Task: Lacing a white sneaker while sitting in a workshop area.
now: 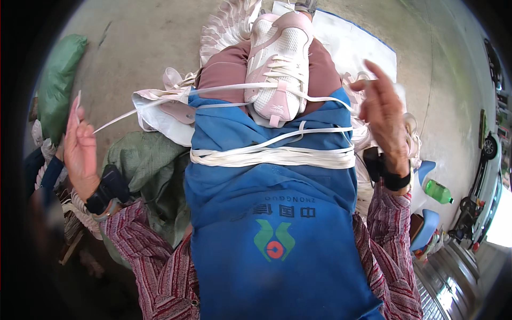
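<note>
A white and pink sneaker rests between my thighs, its toe pointing away from me. White shoelace runs through its eyelets and out to both sides. On the left, its stretched length ends at the curled fingers of my left hand, whose forefinger points up. My right hand is raised at the right, blurred, with fingers apart; the other lace length curves close to it, and contact is unclear. A bundle of white laces lies across my blue apron.
Several white and pink shoe pieces lie beyond my left leg, around a white sheet and at both sides. Green sacks stand at the left. To the right are a green bottle, a blue chair and a parked vehicle.
</note>
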Demonstrator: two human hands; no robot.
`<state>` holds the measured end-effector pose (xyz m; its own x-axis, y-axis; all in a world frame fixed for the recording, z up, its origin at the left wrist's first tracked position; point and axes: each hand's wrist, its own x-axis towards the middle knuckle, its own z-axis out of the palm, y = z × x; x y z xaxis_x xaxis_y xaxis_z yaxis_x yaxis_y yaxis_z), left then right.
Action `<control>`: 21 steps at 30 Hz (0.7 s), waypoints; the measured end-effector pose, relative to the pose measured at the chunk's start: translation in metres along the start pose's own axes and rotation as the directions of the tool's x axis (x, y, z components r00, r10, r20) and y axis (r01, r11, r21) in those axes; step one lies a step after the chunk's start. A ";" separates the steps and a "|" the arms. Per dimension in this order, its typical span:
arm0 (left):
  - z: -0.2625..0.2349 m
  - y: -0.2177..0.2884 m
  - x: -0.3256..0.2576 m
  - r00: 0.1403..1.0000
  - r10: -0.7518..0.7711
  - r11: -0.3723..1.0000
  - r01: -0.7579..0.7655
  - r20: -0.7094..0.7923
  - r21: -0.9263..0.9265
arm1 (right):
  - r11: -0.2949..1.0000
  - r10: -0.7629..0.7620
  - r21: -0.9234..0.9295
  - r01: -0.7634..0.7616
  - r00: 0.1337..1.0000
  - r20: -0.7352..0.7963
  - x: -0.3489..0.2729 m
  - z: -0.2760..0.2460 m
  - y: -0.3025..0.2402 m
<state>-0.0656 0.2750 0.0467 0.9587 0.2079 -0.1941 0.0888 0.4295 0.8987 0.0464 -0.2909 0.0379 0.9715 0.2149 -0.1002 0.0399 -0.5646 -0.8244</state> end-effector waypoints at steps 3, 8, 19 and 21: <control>0.004 0.001 0.003 0.988 0.081 0.997 -0.082 -0.129 -0.001 | 0.978 -0.006 0.204 0.034 0.991 -0.136 0.003 -0.048 0.019; 0.008 -0.002 -0.003 0.993 0.107 0.991 -0.110 0.039 0.071 | 0.913 0.053 0.390 0.122 0.911 -0.409 0.003 -0.105 0.026; 0.208 -0.140 0.004 0.839 -0.482 0.851 0.381 0.251 0.361 | 0.995 -0.023 -0.087 0.049 0.962 0.271 -0.018 0.012 -0.018; 0.218 -0.150 0.009 0.848 -0.495 0.801 0.360 0.191 0.478 | 0.924 -0.250 -0.205 0.322 0.917 0.311 -0.019 0.034 -0.001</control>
<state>-0.0116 0.0210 -0.0042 0.8204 -0.2040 -0.5342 0.5454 -0.0013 0.8382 0.0197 -0.2675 0.0218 0.8081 0.5861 -0.0587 0.3974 -0.6160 -0.6801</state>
